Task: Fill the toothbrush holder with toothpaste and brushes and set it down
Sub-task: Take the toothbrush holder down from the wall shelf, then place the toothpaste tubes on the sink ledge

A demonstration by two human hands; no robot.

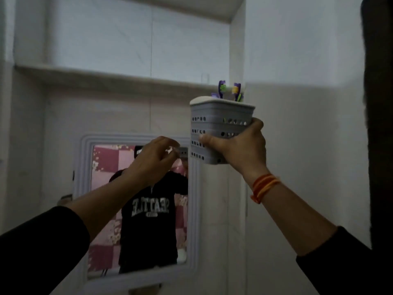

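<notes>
The right hand (242,145) grips the lower part of the grey toothbrush holder (219,124), thumb across the front and fingers round the far side, and holds it up in the air just below the wall shelf (106,75), beside the mirror (138,209). The left hand (155,156) hovers near the holder with fingers loosely curled and holds nothing.

The holder looks like stiff, light plastic with ribbed, perforated walls, so it should give a sure grip and is unlikely to be fragile. Low on the body, where the hand has it, seems a sound hold, since the load stands tall and could tip it.

There is one holder. Two toothbrushes (222,89) with purple heads stand up clearly from its top; a third shape is too blurred to count. No toothpaste can be made out.
</notes>
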